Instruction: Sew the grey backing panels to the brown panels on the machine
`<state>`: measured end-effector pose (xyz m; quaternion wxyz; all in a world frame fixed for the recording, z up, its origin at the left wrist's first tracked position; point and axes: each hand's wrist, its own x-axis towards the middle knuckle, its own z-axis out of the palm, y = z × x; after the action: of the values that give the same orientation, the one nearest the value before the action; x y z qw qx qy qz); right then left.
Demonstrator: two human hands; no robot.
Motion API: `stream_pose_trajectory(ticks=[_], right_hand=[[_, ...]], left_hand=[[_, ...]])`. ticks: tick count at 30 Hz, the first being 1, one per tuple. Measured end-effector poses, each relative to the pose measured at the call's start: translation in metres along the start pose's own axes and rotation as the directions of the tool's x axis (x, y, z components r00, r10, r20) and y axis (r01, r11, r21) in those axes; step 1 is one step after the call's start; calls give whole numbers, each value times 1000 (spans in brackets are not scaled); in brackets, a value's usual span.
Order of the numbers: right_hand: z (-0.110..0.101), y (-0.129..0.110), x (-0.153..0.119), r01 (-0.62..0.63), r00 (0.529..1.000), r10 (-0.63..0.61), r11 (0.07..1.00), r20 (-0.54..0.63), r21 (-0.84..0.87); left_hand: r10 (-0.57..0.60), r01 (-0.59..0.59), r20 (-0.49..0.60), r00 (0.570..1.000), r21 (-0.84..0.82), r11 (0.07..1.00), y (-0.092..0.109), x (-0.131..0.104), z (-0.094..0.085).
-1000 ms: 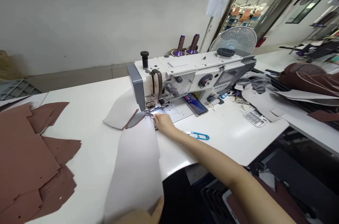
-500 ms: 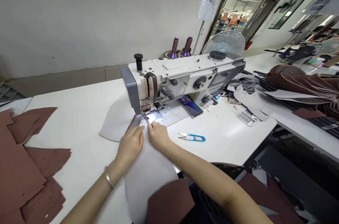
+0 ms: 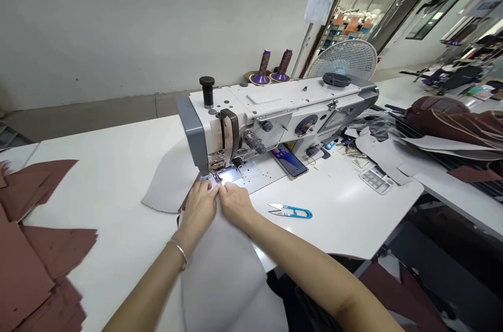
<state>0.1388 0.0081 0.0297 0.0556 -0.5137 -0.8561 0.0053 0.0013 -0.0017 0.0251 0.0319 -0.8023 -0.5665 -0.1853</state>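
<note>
Both hands are at the needle end of a white and grey sewing machine (image 3: 271, 117). A large pale grey fabric piece (image 3: 223, 269) with a brown reverse side runs from under the presser foot (image 3: 217, 177) down toward my lap. My left hand (image 3: 201, 209), with a silver bangle on the wrist, has its fingers closed on the fabric's edge just left of the foot. Close beside it, my right hand (image 3: 234, 203) pinches the same edge. The fingertips of both hands nearly meet. Another part of the pale fabric (image 3: 167, 180) lies left of the machine head.
Blue thread snips (image 3: 291, 211) lie right of my hands on the white table (image 3: 338, 217). A phone (image 3: 290, 161) rests under the machine arm. Brown cut pieces (image 3: 23, 264) are stacked at the left. Thread cones (image 3: 264, 66) and a fan (image 3: 343, 59) stand behind.
My left hand has moved forward and right, closer to the presser foot and my right hand. The brown reverse side no longer shows near my lap. The view has shifted slightly.
</note>
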Motion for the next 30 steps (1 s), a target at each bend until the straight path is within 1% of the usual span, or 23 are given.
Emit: stream_pose_trajectory(ticks=[7,14,20,27,30], right_hand=[[-1,2,1,-11,999,10,1000,49,22],[-1,4,2,-6,999,4,999,51,36],[0,5,1,2,999,-4,999,45,36],[-4,4,1,-7,996,2,999,90,49],[-4,5,2,-6,996,2,999,85,50]], left_hand=[[83,-76,-59,995,110,991,-6,1,7],[124,-114,-92,988,108,988,-10,0,10],[97,-89,-76,992,98,991,-8,0,8],[81,-77,-63,995,65,995,-6,1,5],[77,-73,-69,995,59,996,-6,1,6]])
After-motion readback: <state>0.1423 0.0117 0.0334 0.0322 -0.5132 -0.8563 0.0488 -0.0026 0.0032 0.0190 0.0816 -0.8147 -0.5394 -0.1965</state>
